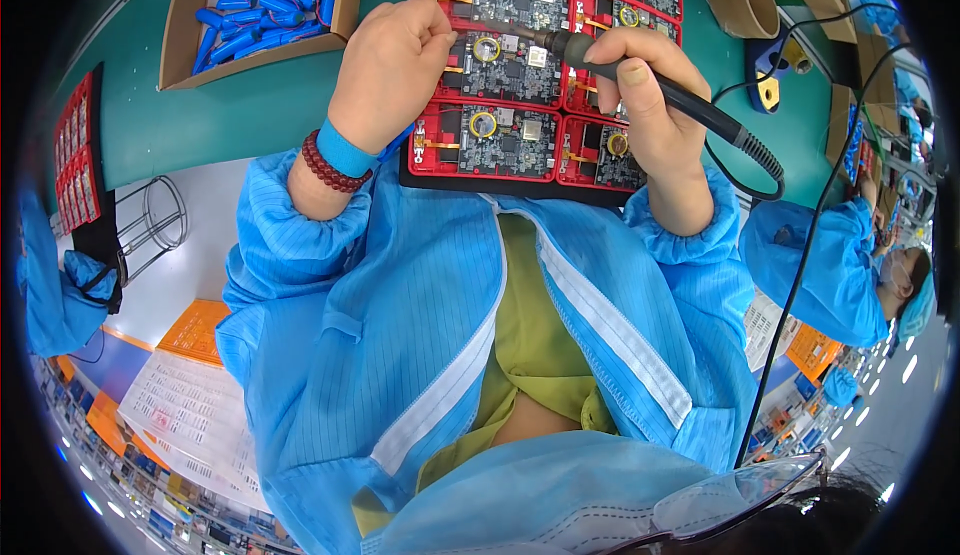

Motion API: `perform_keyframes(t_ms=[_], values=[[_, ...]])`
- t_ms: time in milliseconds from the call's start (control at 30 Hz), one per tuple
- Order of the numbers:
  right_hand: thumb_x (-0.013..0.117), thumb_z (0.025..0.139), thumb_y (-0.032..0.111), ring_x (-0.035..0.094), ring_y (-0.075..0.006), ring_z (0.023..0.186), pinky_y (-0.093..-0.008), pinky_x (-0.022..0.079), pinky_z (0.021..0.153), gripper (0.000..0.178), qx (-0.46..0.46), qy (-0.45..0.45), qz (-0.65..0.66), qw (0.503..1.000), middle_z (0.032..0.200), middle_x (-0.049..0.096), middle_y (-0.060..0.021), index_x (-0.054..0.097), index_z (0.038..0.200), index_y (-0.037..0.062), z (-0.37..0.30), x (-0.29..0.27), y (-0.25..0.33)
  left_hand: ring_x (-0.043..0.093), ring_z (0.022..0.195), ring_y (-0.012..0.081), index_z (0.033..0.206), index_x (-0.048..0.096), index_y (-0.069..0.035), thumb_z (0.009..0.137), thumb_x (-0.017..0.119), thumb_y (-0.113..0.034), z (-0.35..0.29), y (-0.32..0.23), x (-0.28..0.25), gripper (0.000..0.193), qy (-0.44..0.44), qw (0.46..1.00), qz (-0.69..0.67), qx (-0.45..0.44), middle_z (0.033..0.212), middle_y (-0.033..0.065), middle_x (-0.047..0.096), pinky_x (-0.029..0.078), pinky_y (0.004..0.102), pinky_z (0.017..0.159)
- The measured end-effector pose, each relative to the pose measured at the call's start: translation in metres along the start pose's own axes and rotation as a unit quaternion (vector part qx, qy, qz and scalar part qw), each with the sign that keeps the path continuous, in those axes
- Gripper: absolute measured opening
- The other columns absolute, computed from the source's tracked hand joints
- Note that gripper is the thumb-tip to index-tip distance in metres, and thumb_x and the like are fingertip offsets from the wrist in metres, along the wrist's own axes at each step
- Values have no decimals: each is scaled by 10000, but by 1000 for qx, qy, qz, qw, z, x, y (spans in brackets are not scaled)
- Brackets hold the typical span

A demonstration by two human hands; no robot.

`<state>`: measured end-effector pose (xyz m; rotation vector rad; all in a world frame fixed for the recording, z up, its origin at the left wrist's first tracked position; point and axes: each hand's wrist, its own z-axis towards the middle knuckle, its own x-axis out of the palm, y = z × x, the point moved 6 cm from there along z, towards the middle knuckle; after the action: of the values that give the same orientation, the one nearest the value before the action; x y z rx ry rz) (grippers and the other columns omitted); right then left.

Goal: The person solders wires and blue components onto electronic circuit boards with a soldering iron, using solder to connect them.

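Observation:
My right hand (655, 105) grips a soldering iron (705, 113), its dark tip pointing left over the circuit boards. At the left edge of a red case (443, 73), my left hand (395, 65) is closed in a pinch; what its fingertips hold, if anything, is too small to make out. Under the iron's tip lies a circuit board (505, 67) in that case, with a round yellow-ringed coin cell (486, 49). A nearer red case holds a similar board (510, 140). Several more such cases stand in rows beside and beyond these.
A cardboard box (345, 5) with several blue cylindrical batteries (240, 25) stands at the left on the green table (290, 100). Right of the cases are a brown roll (745, 7) and a blue-and-yellow stand (766, 85). The iron's black cable (765, 160) loops at the right. A co-worker (830, 265) sits far right.

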<state>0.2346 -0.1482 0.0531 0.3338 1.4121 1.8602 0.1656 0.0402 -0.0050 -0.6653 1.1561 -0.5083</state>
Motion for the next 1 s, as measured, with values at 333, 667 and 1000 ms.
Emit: perform_keyframes(t_ms=[333,667,1000], values=[[491,913,112,533,-95,624,-223,420,570,197,-42,-90,-2,995,850,582,-98,584,962,-55,-13,-31,25,533,726,305,793,554,-13,786,581,-48,0,-13,-7,44,-1,997,51,57,739,126,569,447,398,641],[476,948,292,497,-119,579,-236,358,531,358,-104,-141,-11,984,755,542,-99,553,971,-57,-27,-64,35,573,803,302,918,616,-37,775,581,-34,29,-14,-107,148,-45,995,56,75,847,135,589,474,367,703],[477,948,296,512,-110,590,-236,376,555,359,-103,-137,-40,984,771,554,-96,557,966,-53,-27,-58,43,556,1001,309,1063,601,-94,773,565,10,62,71,-81,311,120,870,450,160,1006,116,594,481,389,837]])
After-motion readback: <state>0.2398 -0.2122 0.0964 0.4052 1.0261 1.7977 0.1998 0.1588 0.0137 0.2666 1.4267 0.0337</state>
